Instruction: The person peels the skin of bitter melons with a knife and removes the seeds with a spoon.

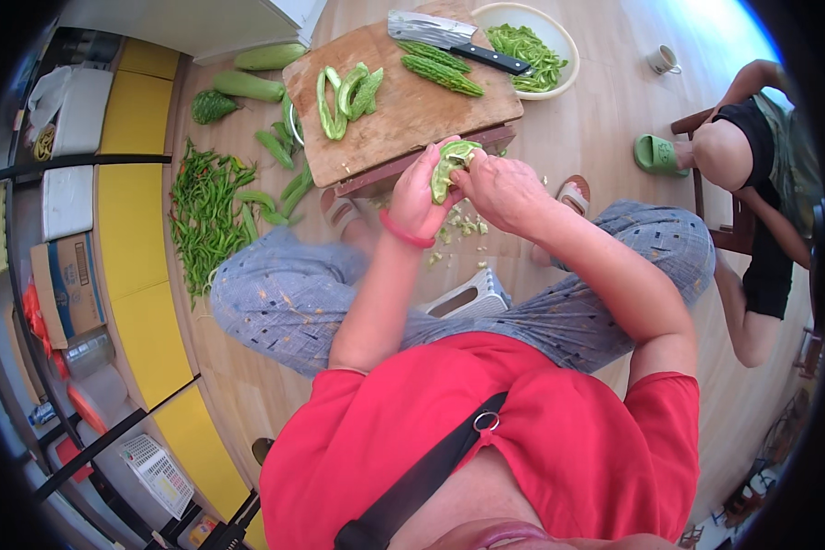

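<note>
My left hand (pixel 419 194) and my right hand (pixel 502 188) both hold a halved bitter gourd (pixel 449 167) in front of a wooden chopping board (pixel 412 115). The right fingers press into its hollow side. Pale bits of seed and pith (pixel 460 225) lie on the floor below my hands. On the board lie several split gourd halves (pixel 344 96), two whole bitter gourds (pixel 442 71) and a cleaver (pixel 449 41) with a black handle. I wear a red band on the left wrist.
A cream bowl of cut green pieces (pixel 530 48) sits behind the board. Green chillies (pixel 206 215), gourds and cucumbers (pixel 247 87) lie on the wooden floor at left. A white plastic stool (pixel 467 298) is under me. Another person (pixel 761 192) sits on a chair at right, near a cup (pixel 663 60).
</note>
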Motion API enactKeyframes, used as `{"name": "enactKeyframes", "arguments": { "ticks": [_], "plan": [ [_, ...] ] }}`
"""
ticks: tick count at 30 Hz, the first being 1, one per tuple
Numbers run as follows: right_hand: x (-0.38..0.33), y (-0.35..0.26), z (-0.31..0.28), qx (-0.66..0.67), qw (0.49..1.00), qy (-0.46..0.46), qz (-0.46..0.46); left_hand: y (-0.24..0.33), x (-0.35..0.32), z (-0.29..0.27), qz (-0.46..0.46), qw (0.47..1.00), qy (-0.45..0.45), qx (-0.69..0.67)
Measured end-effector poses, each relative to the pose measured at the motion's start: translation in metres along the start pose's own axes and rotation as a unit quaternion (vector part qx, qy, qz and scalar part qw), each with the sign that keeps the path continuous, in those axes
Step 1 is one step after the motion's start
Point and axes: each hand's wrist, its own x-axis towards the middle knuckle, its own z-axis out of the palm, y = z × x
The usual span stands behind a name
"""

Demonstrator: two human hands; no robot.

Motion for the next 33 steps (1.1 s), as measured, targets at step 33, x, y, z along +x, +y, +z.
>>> {"name": "enactKeyframes", "arguments": {
  "ticks": [33],
  "plan": [
    [-0.003,-0.006,-0.009,-0.019,0.995,-0.041,-0.084,0.004,-0.004,0.005,-0.021,0.998,-0.045,-0.033]
  ]
}}
